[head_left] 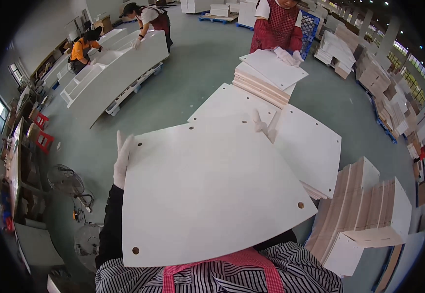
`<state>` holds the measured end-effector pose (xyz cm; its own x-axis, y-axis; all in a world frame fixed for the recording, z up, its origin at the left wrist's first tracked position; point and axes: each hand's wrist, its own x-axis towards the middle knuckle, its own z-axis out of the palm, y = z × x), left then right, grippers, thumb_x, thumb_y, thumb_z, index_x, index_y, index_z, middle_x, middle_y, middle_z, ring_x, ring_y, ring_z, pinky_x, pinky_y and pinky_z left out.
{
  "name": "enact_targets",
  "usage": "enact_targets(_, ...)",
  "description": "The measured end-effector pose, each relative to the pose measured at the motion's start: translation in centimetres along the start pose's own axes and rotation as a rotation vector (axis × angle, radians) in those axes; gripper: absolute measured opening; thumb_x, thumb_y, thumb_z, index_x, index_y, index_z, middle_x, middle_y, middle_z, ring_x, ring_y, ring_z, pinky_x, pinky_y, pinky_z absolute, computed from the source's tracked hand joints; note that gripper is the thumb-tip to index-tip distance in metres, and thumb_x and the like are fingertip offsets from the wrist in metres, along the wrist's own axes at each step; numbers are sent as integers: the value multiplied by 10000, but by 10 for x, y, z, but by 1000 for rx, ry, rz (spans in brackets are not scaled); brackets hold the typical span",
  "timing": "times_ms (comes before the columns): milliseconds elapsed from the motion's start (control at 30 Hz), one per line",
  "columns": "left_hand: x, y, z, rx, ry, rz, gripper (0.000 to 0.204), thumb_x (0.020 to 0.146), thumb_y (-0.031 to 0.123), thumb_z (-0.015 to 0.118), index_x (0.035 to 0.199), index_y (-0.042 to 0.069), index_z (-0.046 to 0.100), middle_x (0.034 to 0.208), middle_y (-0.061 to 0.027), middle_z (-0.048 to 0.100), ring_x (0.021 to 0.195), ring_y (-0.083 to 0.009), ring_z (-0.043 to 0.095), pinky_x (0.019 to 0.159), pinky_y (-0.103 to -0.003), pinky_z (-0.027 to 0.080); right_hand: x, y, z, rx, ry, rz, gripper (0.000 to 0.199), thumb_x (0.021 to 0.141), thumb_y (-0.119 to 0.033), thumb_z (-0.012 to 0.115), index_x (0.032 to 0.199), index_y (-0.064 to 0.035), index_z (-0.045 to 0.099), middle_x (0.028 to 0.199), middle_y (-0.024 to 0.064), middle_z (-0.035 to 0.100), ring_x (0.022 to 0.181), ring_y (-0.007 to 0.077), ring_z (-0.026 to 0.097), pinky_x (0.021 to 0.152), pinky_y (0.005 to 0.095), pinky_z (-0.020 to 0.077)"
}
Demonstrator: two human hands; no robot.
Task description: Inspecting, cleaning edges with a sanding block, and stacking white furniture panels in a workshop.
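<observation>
A drilled white panel (207, 190) is held by its edges between the straight-fingered left hand (122, 163) and curled right hand (262, 126); uneven grip could tip it.

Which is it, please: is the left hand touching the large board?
Touching: the head view shows the left hand against the left edge of the large board.

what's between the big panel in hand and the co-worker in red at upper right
In the head view, stacked white panels lie between the held panel and that co-worker.
</observation>
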<state>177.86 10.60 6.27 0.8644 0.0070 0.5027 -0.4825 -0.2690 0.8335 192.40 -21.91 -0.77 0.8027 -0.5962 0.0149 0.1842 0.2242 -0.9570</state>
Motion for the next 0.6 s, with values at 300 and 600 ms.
enact_targets(300,-66,40,11,-1627,-54,-422,473,1011,175,517,1411,-76,487,1304,-253,610,1158,-310,654,955,-452,576,-65,-35,-33,-703,-594,-478,570,1006,-466,415,1306,12,500,1308,193,474,1233,302,455,1012,436,381)
enact_targets(600,-111,-22,-27,-1462,-105,-464,608,839,13,620,1398,-144,439,1332,-293,589,1135,-398,661,930,-508,582,-105,-115,-116,-1193,-647,-905,647,976,-446,466,1443,-1,426,1492,221,372,1393,334,364,1125,473,317)
